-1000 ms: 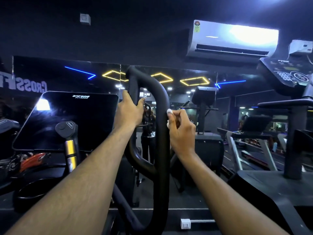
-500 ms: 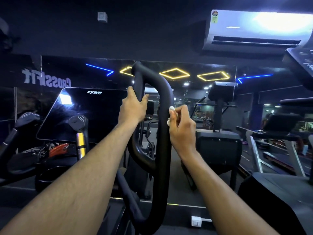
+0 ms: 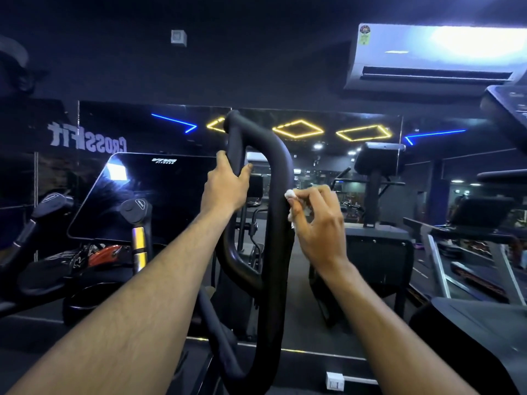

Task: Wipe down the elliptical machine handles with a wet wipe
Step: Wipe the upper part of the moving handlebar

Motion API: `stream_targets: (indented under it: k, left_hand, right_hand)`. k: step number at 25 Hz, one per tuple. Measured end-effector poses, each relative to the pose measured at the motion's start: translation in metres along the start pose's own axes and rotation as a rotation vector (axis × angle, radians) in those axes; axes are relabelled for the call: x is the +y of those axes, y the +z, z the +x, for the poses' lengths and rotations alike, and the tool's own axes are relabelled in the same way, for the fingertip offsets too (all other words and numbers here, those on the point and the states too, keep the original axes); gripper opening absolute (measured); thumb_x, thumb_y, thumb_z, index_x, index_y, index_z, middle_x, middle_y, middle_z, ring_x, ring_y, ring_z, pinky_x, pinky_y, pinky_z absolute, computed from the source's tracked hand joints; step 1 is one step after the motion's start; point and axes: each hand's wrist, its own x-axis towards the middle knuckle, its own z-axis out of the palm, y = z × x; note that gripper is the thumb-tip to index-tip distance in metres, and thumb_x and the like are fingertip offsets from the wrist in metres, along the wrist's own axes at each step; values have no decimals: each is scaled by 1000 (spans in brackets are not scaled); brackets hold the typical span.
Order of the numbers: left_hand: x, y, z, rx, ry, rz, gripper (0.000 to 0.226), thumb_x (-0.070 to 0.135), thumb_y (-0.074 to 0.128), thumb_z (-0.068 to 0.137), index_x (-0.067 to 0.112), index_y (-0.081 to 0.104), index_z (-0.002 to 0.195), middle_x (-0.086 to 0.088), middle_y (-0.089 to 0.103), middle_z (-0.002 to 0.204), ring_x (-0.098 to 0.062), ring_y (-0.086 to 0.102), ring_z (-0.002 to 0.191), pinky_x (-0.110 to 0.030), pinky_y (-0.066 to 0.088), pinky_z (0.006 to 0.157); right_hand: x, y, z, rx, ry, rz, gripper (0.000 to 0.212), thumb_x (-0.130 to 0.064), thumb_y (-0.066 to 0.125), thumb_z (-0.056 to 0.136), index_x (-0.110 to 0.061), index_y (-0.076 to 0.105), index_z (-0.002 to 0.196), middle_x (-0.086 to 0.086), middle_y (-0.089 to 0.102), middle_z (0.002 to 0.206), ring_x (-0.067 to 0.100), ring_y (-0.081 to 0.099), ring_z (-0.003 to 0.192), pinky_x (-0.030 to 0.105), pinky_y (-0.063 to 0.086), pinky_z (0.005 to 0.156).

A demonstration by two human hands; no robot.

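Now: black looped handle (image 3: 281, 172) | left hand (image 3: 225, 188) grips it | right hand (image 3: 319, 223) pinches white wipe (image 3: 289, 194)

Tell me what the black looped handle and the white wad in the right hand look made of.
Black looped handle: likely metal tube under matte rubbery or foam coating; dull, soft sheen, no glare. Small white crumpled wipe: thin soft fabric or paper, bunched between the right hand fingers.

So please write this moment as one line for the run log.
left hand: grips handle | right hand: pinches wipe against handle | step: wiping
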Motion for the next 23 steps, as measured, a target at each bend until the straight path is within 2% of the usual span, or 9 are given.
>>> stream_targets:
  k: [3,5,8,10,12,13,18,20,23]
  left_hand:
    - [-1,1,1,4,1,-7,48,48,57,104,19,41,138,-7,67,109,-26,70,89,-46,62,76]
    - [-1,1,1,5,1,-7,48,49,57,103,19,41,138,-7,67,110,-27,70,90,-46,60,77]
    - [-3,2,3,2,-6,-16,50,49,57,103,18,41,138,-8,67,110,-30,69,92,-47,60,79]
    - [-3,1,3,-1,-16,-26,49,47,58,103,17,42,138,-7,66,108,-29,68,91,-42,56,73]
    - [-1,0,1,-3,-7,-32,50,47,58,103,16,42,138,-9,66,111,-31,68,93,-44,57,76]
    - [-1,1,0,-4,1,-34,50,48,58,102,17,41,138,-10,66,112,-32,69,95,-48,59,80]
    - [-2,0,2,-13,-9,-44,47,49,59,101,19,42,135,-9,66,113,-33,69,97,-53,61,84]
    - [-2,0,1,-9,-1,-35,47,49,58,101,20,41,134,-10,66,113,-34,68,98,-53,60,85]
    - [-2,0,1,-9,-2,-27,49,49,58,102,21,40,137,-8,66,112,-30,68,96,-52,61,84]
  right_hand:
    - [3,-9,16,-109,-91,2,14,-20,66,98,-8,69,104,-2,65,92,9,54,84,22,46,76]
    - [1,-12,14,-173,-17,76,11,-22,65,99,-11,66,98,-5,64,82,10,57,73,28,49,67]
    - [-7,-13,-19,-171,50,168,14,-19,66,99,-12,61,87,-12,59,72,8,55,62,20,42,58]
    - [-13,-14,-52,-168,108,210,17,-17,65,99,-12,57,85,-8,56,67,11,51,56,24,40,51]
    - [-14,-20,-62,-237,172,237,17,-19,65,99,-13,57,85,-5,59,68,14,53,58,33,45,52]
    - [-13,-26,-55,-289,158,200,17,-21,66,98,-15,58,84,-7,61,71,12,55,62,31,46,55]
    - [-8,-47,36,-285,-149,-115,7,-17,71,93,-12,67,92,-6,55,91,10,48,78,14,38,72]
    - [-6,-40,62,-377,-332,-244,11,-21,69,95,-11,70,100,-4,58,94,10,49,84,20,45,73]
    - [-8,-31,67,-444,-375,-257,12,-21,67,96,-11,63,93,-5,53,86,12,47,78,33,51,68]
